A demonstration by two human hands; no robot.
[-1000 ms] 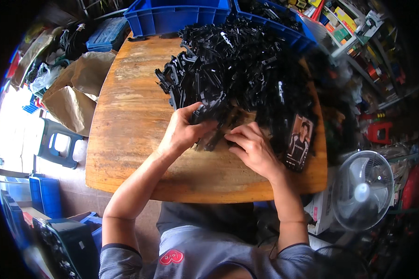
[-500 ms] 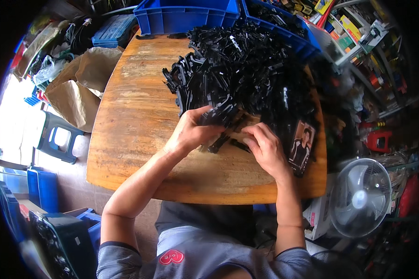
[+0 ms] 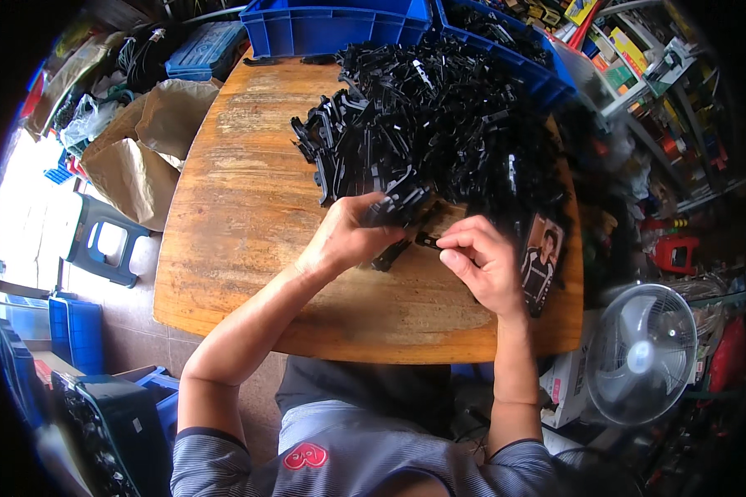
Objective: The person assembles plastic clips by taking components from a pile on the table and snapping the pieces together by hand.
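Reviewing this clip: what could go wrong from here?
The left hand grips several black plastic parts at once, so some might slip out. The smartphone lies between the right hand and the edge of the wooden table; a bump could push it off. The loose, heaped pile might slide.

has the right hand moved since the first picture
Yes. Judged against the phone lying on the table, the right hand has shifted rightward, closing part of the gap to it.
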